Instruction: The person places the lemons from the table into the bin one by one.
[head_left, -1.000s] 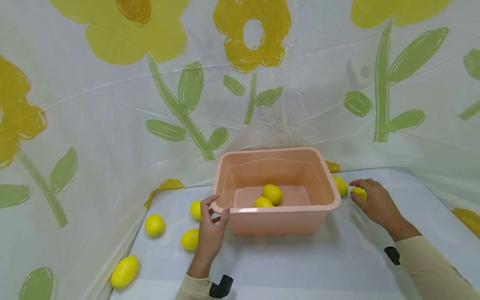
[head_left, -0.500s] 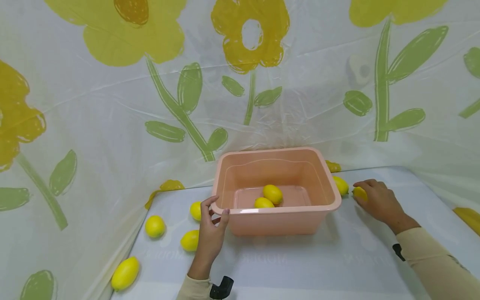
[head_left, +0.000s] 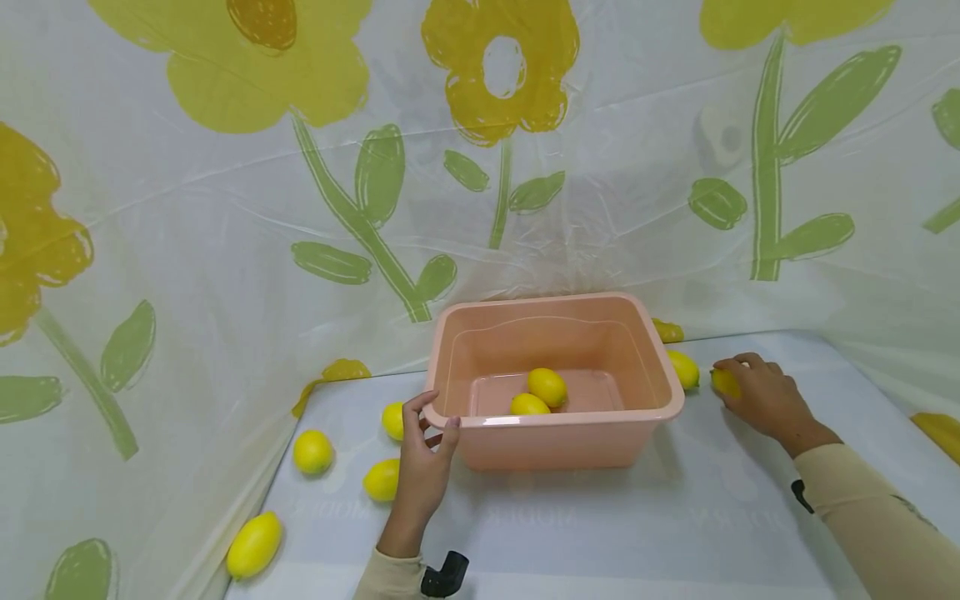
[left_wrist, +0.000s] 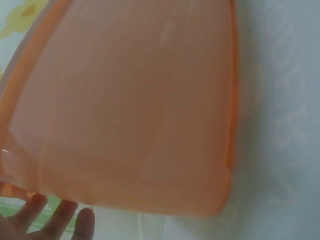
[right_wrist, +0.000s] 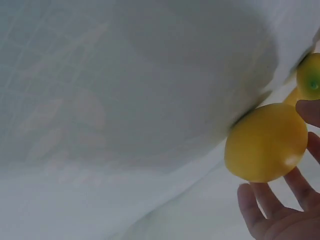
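Note:
A pink plastic tub (head_left: pixel 555 442) stands at the middle of the table with two lemons (head_left: pixel 547 387) inside. My left hand (head_left: pixel 423 487) grips the tub's near left corner, thumb in front and fingers by the rim; several of its fingertips (left_wrist: pixel 85 222) show against the tub's wall in the left wrist view. To the right of the tub, my right hand (head_left: pixel 768 404) holds a lemon (right_wrist: pixel 265 142) between thumb and fingers, low at the tabletop. Another lemon (head_left: pixel 683 370) lies between that hand and the tub, partly hidden behind the tub's side.
Several lemons lie left of the tub: one near the table's left edge (head_left: pixel 255 546), a round-looking lemon (head_left: pixel 312 452) behind it, and two partly covered by my left hand. A flower-printed cloth (head_left: pixel 600 208) hangs right behind the tub.
My right hand has closed its fingers round the lemon and shifted slightly to the right with it. The left hand and the tub keep their places.

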